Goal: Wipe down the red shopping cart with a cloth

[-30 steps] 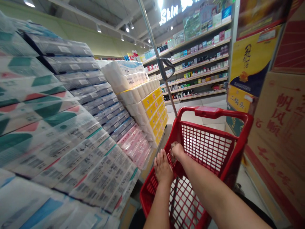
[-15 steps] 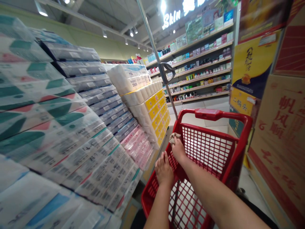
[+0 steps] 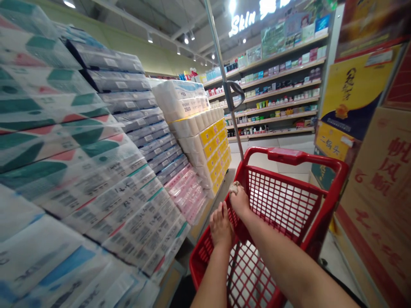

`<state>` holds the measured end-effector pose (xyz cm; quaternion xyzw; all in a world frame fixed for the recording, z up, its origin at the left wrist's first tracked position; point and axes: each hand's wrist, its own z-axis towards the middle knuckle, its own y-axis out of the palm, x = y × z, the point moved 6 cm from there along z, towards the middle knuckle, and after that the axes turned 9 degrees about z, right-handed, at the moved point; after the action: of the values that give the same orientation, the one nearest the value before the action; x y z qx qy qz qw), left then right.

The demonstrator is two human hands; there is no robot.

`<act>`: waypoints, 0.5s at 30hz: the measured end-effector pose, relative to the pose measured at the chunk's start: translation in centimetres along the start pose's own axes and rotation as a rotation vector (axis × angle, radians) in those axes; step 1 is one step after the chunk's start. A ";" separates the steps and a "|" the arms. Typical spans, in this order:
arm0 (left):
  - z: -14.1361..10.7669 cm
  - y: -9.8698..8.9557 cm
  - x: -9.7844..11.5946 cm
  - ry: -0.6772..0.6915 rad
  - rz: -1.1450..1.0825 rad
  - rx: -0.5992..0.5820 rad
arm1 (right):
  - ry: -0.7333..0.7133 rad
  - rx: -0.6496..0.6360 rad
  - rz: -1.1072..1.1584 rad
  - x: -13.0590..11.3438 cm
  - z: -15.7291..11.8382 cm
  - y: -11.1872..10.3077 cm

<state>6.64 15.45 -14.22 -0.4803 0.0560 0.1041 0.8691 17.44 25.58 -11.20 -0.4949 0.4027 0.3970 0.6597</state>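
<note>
A red plastic shopping cart (image 3: 290, 231) with grid walls stands in front of me. My left hand (image 3: 221, 224) grips its left side rim, the fingers laid over the top edge. Just beyond it, my right hand (image 3: 240, 200) is closed on a crumpled grey-beige cloth (image 3: 234, 188). The cloth is pressed against the same rim, near the cart's far corner. A metal pole (image 3: 221, 72) with a dark loop-shaped clip rises from that corner. The right fingers are partly hidden behind the cloth.
Tall stacks of wrapped tissue packs (image 3: 128, 201) line the left side, close to the cart. Toilet roll packs (image 3: 192, 128) stand further along. Cardboard boxes (image 3: 375, 184) rise on the right. Behind the cart are shelves (image 3: 279, 85) of small cosmetics.
My right hand and the cloth have slid slightly down and nearer along the rim. The left hand keeps its place on the cart. The view has shifted slightly.
</note>
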 end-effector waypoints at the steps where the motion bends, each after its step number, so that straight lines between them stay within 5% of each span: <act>1: 0.0 0.0 0.0 0.001 0.000 -0.003 | -0.026 0.030 0.026 -0.2 0.0 -0.1; 7: -0.1 -0.1 0.0 -0.007 -0.008 -0.021 | 0.103 -0.057 0.057 1.2 -0.2 0.7; 15: 1.2 -0.8 0.0 -0.036 -0.051 -0.087 | 0.078 -0.037 0.057 1.3 -0.4 0.9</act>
<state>6.84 16.01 -12.92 -0.5171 0.0236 0.0928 0.8506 17.05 25.54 -12.80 -0.5104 0.4344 0.4035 0.6228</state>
